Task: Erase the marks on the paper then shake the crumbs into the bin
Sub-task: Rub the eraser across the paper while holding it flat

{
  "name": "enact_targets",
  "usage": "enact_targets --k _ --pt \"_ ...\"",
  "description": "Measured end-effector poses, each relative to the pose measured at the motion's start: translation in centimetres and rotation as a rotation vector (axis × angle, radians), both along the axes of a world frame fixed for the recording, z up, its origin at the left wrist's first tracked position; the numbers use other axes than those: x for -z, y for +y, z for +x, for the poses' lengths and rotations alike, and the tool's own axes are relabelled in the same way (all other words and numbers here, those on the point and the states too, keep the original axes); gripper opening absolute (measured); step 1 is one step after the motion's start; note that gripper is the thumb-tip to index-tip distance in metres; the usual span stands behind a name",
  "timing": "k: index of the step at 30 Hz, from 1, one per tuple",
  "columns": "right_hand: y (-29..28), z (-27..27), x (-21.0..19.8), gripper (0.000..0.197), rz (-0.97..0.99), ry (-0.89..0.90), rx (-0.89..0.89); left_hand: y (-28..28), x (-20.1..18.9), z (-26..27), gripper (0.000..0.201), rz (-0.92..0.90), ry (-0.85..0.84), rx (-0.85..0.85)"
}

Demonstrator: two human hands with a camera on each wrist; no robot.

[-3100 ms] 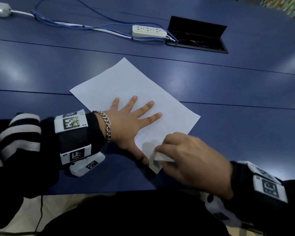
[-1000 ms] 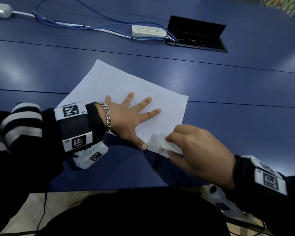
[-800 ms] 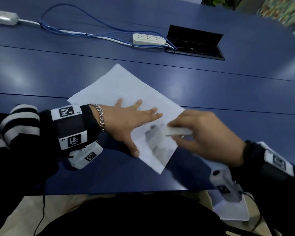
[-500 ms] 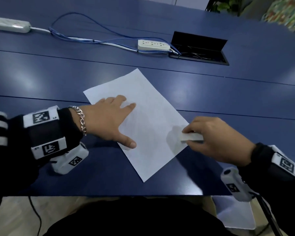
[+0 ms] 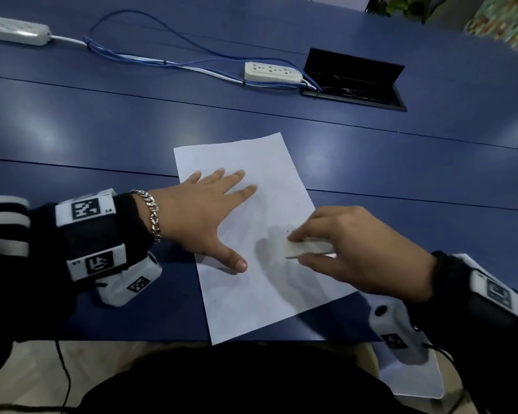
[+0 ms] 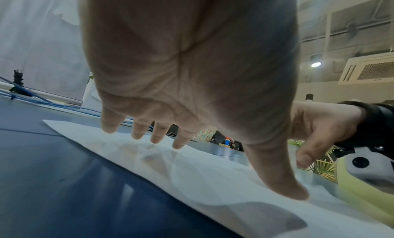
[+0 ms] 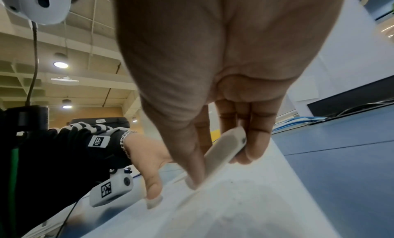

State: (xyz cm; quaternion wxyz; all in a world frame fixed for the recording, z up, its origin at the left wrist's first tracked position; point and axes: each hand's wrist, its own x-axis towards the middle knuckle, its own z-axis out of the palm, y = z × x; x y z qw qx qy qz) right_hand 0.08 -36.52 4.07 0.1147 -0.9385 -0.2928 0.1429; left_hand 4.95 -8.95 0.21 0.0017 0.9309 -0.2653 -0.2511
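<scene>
We press our left hand (image 5: 205, 218) flat, fingers straight and spread, on the left half of the sheet of paper (image 5: 269, 297), while our right hand (image 5: 361, 252) pinches a white eraser (image 5: 301, 248) between thumb and fingers at the paper's right side. The paper lies askew on the blue table (image 5: 401, 174), its near corner reaching just over the table's front edge and its right edge passing beneath our right hand. Beyond the paper's far edge the blue surface runs open up to a white power strip (image 5: 271, 72) with blue cables (image 5: 150, 59) and an open black cable hatch (image 5: 355, 82); to the paper's right the tabletop is bare. From the left wrist the paper (image 6: 213, 177) looks gently rippled, with only our fingertips (image 6: 178, 144) and thumb touching it. From the right wrist the eraser (image 7: 224, 150) shows as a flat, tilted slab, and small dark specks dot the paper (image 7: 245, 206) near it. Below the table's front edge, right of the paper, a white tray-like object (image 5: 413, 380) shows; we cannot tell what it is.
</scene>
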Motion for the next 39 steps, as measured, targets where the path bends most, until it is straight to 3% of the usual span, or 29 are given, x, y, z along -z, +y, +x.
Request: enact_targets --k 5,10,15,17,22,27,30,32,36,39 --pt "3.3 1.8 1.2 0.035 -0.057 -0.003 -0.126 -0.7 0.8 0.0 0.152 0.079 0.051 0.026" --pt "4.4 4.1 1.5 0.051 -0.109 -0.096 -0.115 -0.8 0.8 0.3 0.160 0.102 0.059 0.004" --pt "4.3 2.8 1.1 0.026 -0.047 0.081 -0.300 -0.8 0.8 0.2 0.162 0.100 0.069 -0.007" --pt "4.6 3.5 0.8 0.027 -0.040 0.121 -0.329 -0.9 0.8 0.1 0.162 0.097 0.069 -0.006" --pt "5.2 4.8 1.5 0.028 -0.003 -0.020 -0.237 -1.0 0.7 0.1 0.162 0.107 0.073 -0.004" --pt "4.5 2.8 1.1 0.027 -0.002 0.142 -0.378 -0.9 0.6 0.1 0.162 0.114 0.079 0.001" --pt "4.9 4.7 1.4 0.037 -0.011 0.012 -0.276 -1.0 0.7 0.1 0.162 0.123 0.071 0.002" --pt "4.8 4.7 1.6 0.033 0.007 -0.056 -0.238 -1.0 0.7 0.1 0.162 0.124 0.073 0.001" --pt "4.1 2.1 1.3 0.022 0.014 0.116 -0.384 -0.9 0.8 0.1 0.163 0.116 0.078 0.001" --pt "3.5 3.2 1.0 0.027 0.006 0.125 -0.300 -0.9 0.9 0.2 0.163 0.119 0.079 -0.006"
